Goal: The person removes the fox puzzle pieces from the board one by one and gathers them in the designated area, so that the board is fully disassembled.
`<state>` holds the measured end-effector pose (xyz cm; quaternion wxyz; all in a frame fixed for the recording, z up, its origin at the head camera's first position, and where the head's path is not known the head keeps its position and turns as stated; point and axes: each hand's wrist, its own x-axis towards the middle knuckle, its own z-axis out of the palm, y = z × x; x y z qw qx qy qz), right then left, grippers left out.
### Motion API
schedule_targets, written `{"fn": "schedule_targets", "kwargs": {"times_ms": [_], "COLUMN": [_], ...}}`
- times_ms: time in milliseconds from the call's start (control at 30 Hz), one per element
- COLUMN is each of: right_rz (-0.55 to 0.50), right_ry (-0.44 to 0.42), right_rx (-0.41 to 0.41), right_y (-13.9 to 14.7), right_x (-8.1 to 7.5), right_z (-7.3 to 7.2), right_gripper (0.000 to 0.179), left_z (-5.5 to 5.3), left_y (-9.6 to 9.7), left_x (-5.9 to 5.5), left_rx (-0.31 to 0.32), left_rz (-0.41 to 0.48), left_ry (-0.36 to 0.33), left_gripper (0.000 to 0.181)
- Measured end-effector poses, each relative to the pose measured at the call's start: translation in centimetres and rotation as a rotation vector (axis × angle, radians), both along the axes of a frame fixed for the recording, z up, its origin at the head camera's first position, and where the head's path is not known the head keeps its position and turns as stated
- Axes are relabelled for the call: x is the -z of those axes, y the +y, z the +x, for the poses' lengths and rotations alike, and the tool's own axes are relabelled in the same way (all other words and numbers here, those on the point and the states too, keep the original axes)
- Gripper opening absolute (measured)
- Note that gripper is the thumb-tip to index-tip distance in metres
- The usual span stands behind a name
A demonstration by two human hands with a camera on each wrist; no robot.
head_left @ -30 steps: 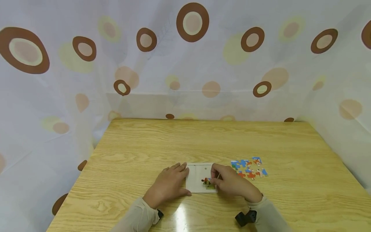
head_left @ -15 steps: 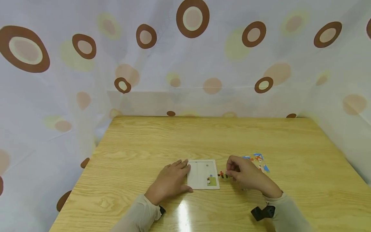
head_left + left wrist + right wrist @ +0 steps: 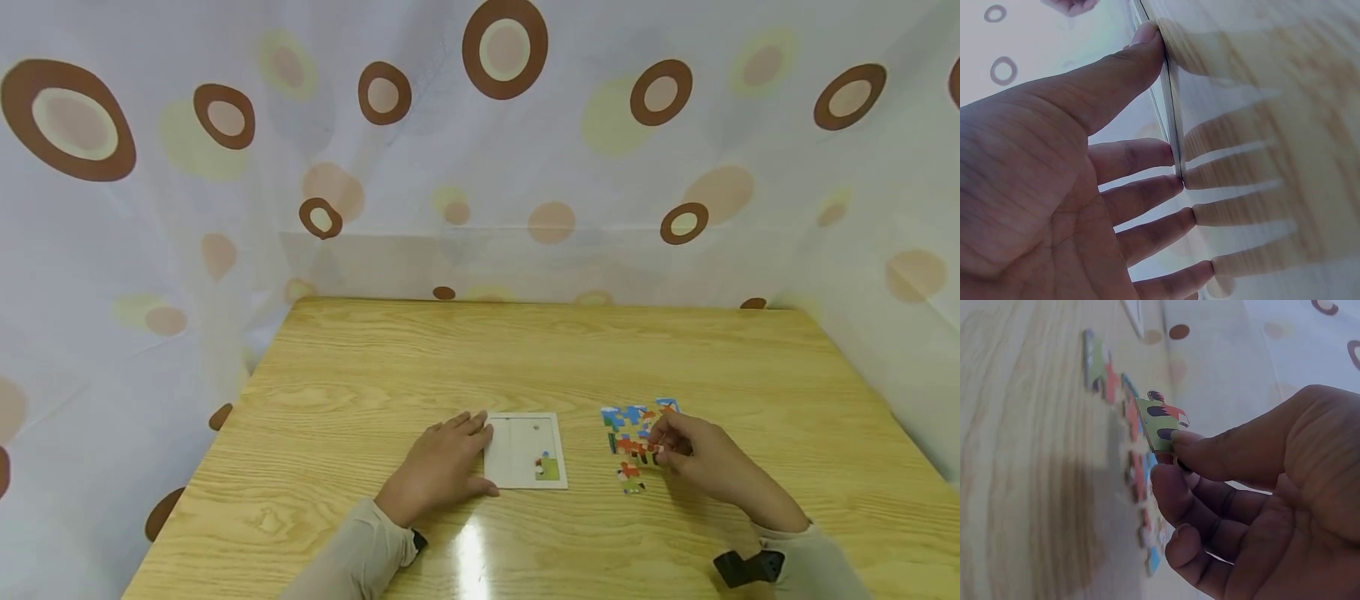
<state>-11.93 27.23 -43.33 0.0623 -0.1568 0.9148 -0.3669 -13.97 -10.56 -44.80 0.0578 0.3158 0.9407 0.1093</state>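
Observation:
My left hand [image 3: 442,471] lies at the left side of a white puzzle tray [image 3: 517,442], its fingers straight. In the left wrist view the thumb and fingertips touch the tray's edge [image 3: 1169,106]. One green puzzle piece [image 3: 548,468] sits in the tray's near right corner. Between thumb and forefinger my right hand [image 3: 708,462] pinches a green, red and black puzzle piece [image 3: 1163,422], raised over the loose pieces. Several loose puzzle pieces [image 3: 622,421], blue, red and green, lie right of the tray, some hidden behind the right hand.
A wooden table [image 3: 390,358] carries everything. Behind and beside it hangs a pale curtain [image 3: 420,167] with brown circles. One loose piece [image 3: 632,479] lies at the near end of the loose group.
My right hand has moved right, from over the tray to the loose pieces, carrying the pinched puzzle piece. The left hand has stayed at the tray.

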Motion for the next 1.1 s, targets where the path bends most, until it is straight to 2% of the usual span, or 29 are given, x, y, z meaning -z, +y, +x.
{"fn": "schedule_targets", "kwargs": {"times_ms": [133, 300, 567, 867, 1100], "right_rz": [0.040, 0.042, 0.092, 0.037, 0.056], "right_ry": [0.026, -0.020, 0.022, 0.021, 0.034], "right_rx": [0.011, 0.034, 0.042, 0.015, 0.026], "right_y": [1.0, 1.5, 1.5, 1.2, 1.0], "right_x": [0.6, 1.0, 1.7, 2.1, 2.3], "right_z": [0.3, 0.6, 0.7, 0.9, 0.8], "right_gripper": [0.012, 0.011, 0.012, 0.020, 0.018], "left_z": [0.0, -0.1, 0.1, 0.1, 0.1], "left_y": [0.0, 0.0, 0.1, 0.0, 0.0], "left_x": [-0.1, 0.0, 0.0, 0.1, 0.0], "left_rx": [-0.001, -0.008, -0.010, -0.010, -0.004], "left_rz": [-0.005, -0.005, 0.000, 0.000, -0.006], "left_ry": [-0.005, -0.014, -0.018, -0.028, -0.008], "left_gripper": [0.081, 0.081, 0.080, 0.080, 0.080]}}
